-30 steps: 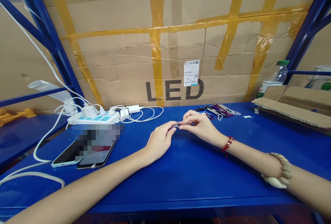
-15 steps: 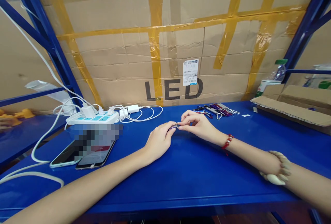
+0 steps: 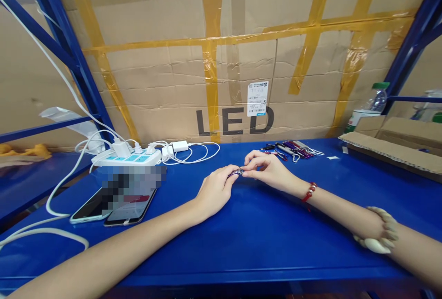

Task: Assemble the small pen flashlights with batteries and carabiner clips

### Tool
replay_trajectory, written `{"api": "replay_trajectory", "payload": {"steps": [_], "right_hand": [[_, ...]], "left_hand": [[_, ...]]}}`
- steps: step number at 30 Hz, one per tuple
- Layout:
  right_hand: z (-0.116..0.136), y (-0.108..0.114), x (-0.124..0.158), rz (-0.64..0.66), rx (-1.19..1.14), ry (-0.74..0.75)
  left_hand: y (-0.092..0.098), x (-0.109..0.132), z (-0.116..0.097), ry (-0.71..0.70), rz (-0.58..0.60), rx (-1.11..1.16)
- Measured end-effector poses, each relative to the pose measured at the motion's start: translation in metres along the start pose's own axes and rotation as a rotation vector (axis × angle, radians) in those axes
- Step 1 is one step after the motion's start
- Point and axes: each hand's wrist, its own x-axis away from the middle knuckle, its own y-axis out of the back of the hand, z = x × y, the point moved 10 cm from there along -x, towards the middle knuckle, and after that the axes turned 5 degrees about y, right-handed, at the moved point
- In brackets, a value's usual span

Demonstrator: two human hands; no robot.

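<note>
My left hand (image 3: 217, 188) is closed around a small purple metal tube (image 3: 235, 172), and most of its length is hidden in the fingers. A silvery end of the tube pokes out between thumb and index finger. My right hand (image 3: 264, 168) pinches at that end with thumb and fingertips. Whatever small part may be between the right fingertips is too small to make out. Beyond the right hand lies a pile of slim coloured metal tubes with carabiner clips (image 3: 299, 149), in purple, red, silver, blue and black.
A blue shelf table (image 3: 276, 239) carries two phones (image 3: 133, 207) at left, near a white power strip (image 3: 129, 158) with chargers and cables. An open cardboard box (image 3: 390, 151) and a green-capped bottle (image 3: 371, 103) stand at right. A large taped carton (image 3: 165, 87) forms the back.
The view has shifted slightly, so everything sits a little further right. Both hands stay together at the purple tube, with only slight finger movement.
</note>
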Motion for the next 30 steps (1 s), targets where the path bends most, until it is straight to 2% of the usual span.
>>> {"api": "replay_trajectory", "payload": {"steps": [5, 17, 30], "right_hand": [[0.002, -0.001, 0.001, 0.037, -0.022, 0.018], [0.012, -0.007, 0.004, 0.098, -0.020, 0.092], [0.006, -0.009, 0.006, 0.028, -0.057, -0.084]], "left_hand": [[-0.004, 0.002, 0.002, 0.030, 0.051, -0.023], [-0.010, 0.005, -0.004, -0.044, 0.123, -0.004], [-0.002, 0.004, -0.005, -0.058, 0.033, 0.088]]}}
